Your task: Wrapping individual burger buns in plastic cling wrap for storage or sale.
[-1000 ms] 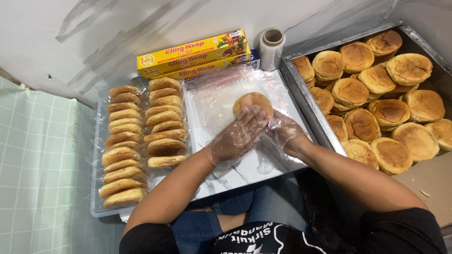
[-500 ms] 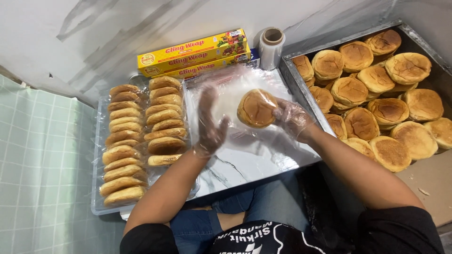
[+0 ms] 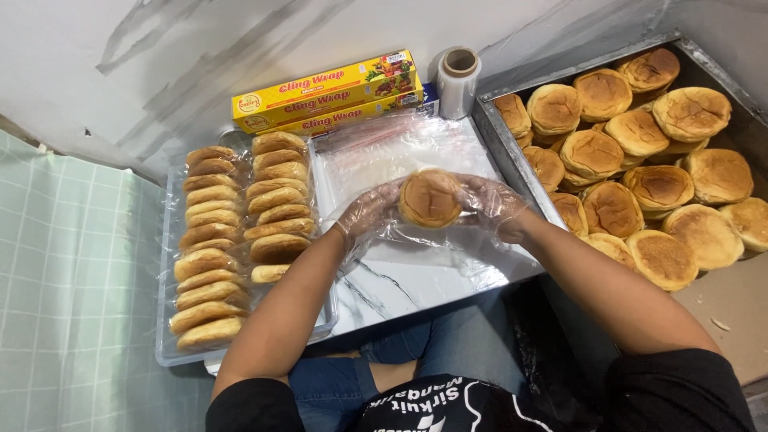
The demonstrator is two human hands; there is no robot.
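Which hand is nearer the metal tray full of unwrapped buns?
Right. The right hand holds the bun just beside the metal tray's near wall; the left hand grips the bun's far side, further from it.

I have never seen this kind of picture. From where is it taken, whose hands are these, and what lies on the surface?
The picture comes from a camera worn on a person's head, looking down. The left hand and right hand, both in thin clear plastic gloves, together hold one round golden-brown bun above a sheet of clear plastic film on the white marble-patterned surface. To the left stands a clear plastic tray with two rows of wrapped buns. To the right, a grey metal tray holds many unwrapped buns. Behind lie yellow film boxes and a film roll.
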